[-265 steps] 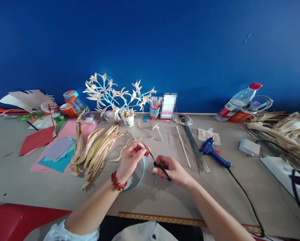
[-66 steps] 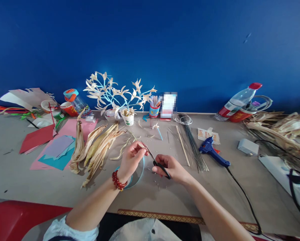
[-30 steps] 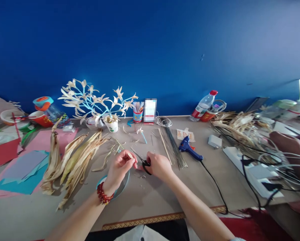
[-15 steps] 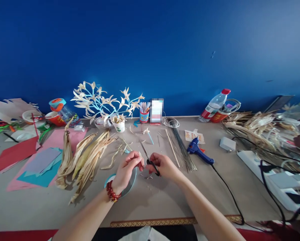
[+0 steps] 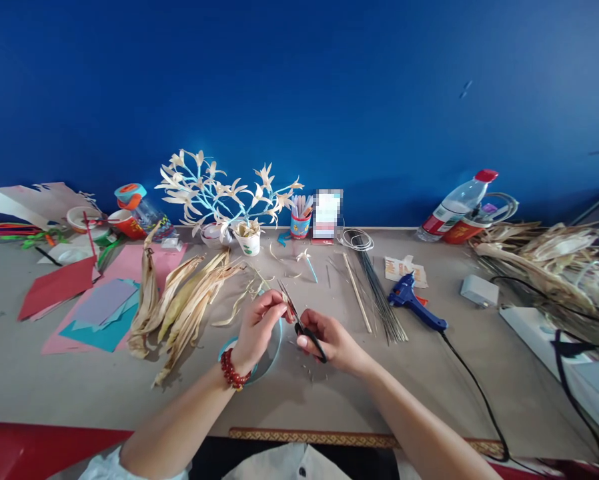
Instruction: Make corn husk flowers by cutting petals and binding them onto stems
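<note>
My left hand [image 5: 257, 328], with a red bead bracelet on the wrist, pinches a small pale strip of dried husk [image 5: 282, 301] above the table. My right hand [image 5: 332, 339] grips black-handled scissors [image 5: 299, 321], whose blades point up and left and meet the strip at my left fingertips. Under my left hand lies a roll of light blue tape [image 5: 269, 347]. Tiny husk trimmings lie on the table below the hands.
Dried corn husks [image 5: 187, 300] lie to the left beside coloured paper sheets [image 5: 99, 307]. A husk-flower branch [image 5: 219, 193] stands in a cup at the back. To the right are thin wires [image 5: 379, 293], a blue glue gun [image 5: 414, 308] with its cord, a water bottle [image 5: 454, 203] and more husks [image 5: 549, 257].
The view swung right and came back left. Both hands stayed together at the centre, with the scissors kept at the husk strip; the blades now sit closer to my left fingertips.
</note>
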The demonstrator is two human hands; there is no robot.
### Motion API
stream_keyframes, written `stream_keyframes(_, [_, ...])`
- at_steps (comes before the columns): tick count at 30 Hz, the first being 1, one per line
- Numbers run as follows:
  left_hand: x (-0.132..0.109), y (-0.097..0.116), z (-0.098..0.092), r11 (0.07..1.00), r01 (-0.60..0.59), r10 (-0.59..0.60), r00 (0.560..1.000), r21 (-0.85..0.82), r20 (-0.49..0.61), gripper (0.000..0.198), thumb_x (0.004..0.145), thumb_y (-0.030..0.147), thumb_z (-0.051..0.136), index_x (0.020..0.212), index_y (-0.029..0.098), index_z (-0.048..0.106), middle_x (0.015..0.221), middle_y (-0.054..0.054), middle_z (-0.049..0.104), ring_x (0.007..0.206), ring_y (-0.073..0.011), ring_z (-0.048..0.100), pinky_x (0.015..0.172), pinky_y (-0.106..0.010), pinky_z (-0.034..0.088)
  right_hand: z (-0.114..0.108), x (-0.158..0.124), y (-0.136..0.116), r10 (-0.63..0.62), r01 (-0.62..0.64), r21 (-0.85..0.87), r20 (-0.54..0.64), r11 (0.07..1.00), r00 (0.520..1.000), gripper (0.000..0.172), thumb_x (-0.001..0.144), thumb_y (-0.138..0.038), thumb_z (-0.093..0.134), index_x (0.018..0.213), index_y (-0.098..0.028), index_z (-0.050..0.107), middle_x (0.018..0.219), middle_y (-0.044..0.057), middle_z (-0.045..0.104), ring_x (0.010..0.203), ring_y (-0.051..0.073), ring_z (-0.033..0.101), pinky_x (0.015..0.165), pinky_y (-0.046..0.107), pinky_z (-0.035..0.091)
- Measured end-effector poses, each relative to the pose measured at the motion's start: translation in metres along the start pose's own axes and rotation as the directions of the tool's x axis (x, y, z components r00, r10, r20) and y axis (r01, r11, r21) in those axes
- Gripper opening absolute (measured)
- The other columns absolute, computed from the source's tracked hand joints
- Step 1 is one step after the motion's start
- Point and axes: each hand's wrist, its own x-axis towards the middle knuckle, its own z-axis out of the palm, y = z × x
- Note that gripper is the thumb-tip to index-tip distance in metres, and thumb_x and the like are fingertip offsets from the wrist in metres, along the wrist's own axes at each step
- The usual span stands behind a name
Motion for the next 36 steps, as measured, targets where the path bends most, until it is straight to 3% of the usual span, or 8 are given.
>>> stream_keyframes(24, [0.001, 0.0, 0.001, 0.999, 0.012, -0.011, 1.0, 0.05, -0.01, 0.019, 0.092, 0.028, 0.054, 0.078, 0.018, 0.062, 0.074, -0.002, 0.063, 0.071, -0.0155, 0.059, 0.073, -0.029, 0.048, -0.001, 0.003, 0.018, 0.021, -0.023, -0.034, -0.055, 0.999, 0.998, 0.048, 0.074, -0.059, 0.074, 0.077, -0.022, 0.043, 0.054, -0.009, 0.047, 0.041, 0.007, 0.039, 0.036, 0.018, 0.031])
stream_keyframes(29, [0.002, 0.001, 0.001, 0.998, -0.011, 0.012, 1.0, 0.064, -0.021, 0.021, 0.092, 0.032, 0.055, 0.075, 0.019, 0.06, 0.075, -0.002, 0.063, 0.072, -0.0155, 0.059, 0.074, -0.029, 0.048, -0.003, 0.005, 0.019, 0.029, -0.033, -0.044, -0.096, 0.998, 0.995, 0.047, 0.076, -0.062, 0.069, 0.076, -0.023, 0.043, 0.05, -0.009, 0.049, 0.039, 0.009, 0.039, 0.036, 0.02, 0.03])
stream_keyframes(31, [0.002, 0.001, 0.001, 0.999, -0.02, 0.02, 1.0, 0.042, -0.004, 0.021, 0.091, 0.032, 0.056, 0.076, 0.019, 0.059, 0.078, -0.002, 0.064, 0.072, -0.0153, 0.06, 0.074, -0.03, 0.048, -0.009, 0.005, 0.012, 0.021, -0.045, -0.138, -0.172, 0.989, 0.985, 0.047, 0.075, -0.063, 0.068, 0.072, -0.023, 0.042, 0.05, -0.007, 0.05, 0.041, 0.01, 0.041, 0.039, 0.021, 0.03])
stream_keyframes(33, [0.003, 0.0, 0.0, 0.999, -0.025, 0.024, 1.0, 0.031, 0.017, 0.02, 0.091, 0.032, 0.057, 0.076, 0.018, 0.058, 0.081, -0.003, 0.065, 0.071, -0.0146, 0.06, 0.074, -0.03, 0.048, -0.016, 0.005, 0.004, -0.025, -0.089, -0.366, -0.295, 0.926, 0.955, 0.046, 0.074, -0.06, 0.07, 0.068, -0.023, 0.043, 0.052, -0.006, 0.05, 0.046, 0.012, 0.043, 0.045, 0.022, 0.029])
stream_keyframes(36, [0.002, -0.001, -0.001, 0.999, -0.028, 0.027, 0.999, 0.027, 0.03, 0.019, 0.091, 0.031, 0.058, 0.077, 0.018, 0.057, 0.082, -0.002, 0.064, 0.069, -0.0134, 0.059, 0.073, -0.029, 0.048, -0.026, 0.003, -0.006, -0.109, -0.245, -0.727, -0.403, 0.641, 0.909, 0.039, 0.075, -0.055, 0.071, 0.068, -0.023, 0.05, 0.06, -0.004, 0.054, 0.053, 0.014, 0.047, 0.049, 0.024, 0.025])
